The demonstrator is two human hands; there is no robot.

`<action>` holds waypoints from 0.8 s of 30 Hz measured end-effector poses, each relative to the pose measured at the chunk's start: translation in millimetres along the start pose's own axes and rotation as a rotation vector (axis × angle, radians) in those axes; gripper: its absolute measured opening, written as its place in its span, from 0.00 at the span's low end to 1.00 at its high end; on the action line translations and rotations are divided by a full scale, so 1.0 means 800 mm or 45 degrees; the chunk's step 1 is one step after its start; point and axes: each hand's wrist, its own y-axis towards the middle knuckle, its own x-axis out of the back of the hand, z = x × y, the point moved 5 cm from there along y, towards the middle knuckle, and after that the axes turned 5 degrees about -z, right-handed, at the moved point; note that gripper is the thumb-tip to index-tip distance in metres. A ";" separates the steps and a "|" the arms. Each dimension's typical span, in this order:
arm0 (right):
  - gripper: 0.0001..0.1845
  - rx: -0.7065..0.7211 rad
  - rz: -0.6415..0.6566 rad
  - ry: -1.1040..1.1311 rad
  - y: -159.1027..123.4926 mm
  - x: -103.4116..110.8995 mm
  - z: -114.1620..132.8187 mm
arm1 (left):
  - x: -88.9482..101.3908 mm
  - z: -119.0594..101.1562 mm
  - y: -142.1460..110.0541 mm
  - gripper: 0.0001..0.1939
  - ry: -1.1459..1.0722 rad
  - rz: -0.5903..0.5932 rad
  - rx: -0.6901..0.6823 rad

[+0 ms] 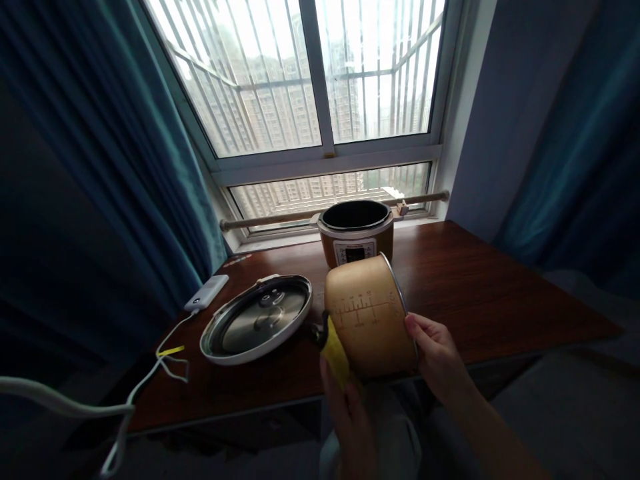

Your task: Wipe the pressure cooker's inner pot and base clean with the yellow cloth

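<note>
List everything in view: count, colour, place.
Window: 1, grey, behind
Bars, buildings: many, pale, outside
Curtains: 2, blue, either side
Rail: 1, brownish, window's foot
Table: 1, brown, centre
Cooker: 1, tan-white, near window
Lid: 1, white-rimmed, left
Device: 1, white, behind lid
Cable: 1, white, left
Strip: 1, yellow, by cable
Inner pot: 1, tan, before cooker
Unidentified item: 1, yellow, against pot
Left hand: 1, bare, holding item
Right hand: 1, bare, pot's rim

Draws pale daylight from the window (326,100), with bars (273,85) and tall buildings (346,107) beyond. Has a blue curtain (163,153) to its left, a shadowed wall (515,113) and second curtain (575,153) to its right, a brown table (465,287) below.
</note>
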 end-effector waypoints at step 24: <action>0.19 -0.149 0.067 0.158 0.035 -0.031 0.005 | 0.007 -0.015 0.066 0.26 0.004 0.079 -0.040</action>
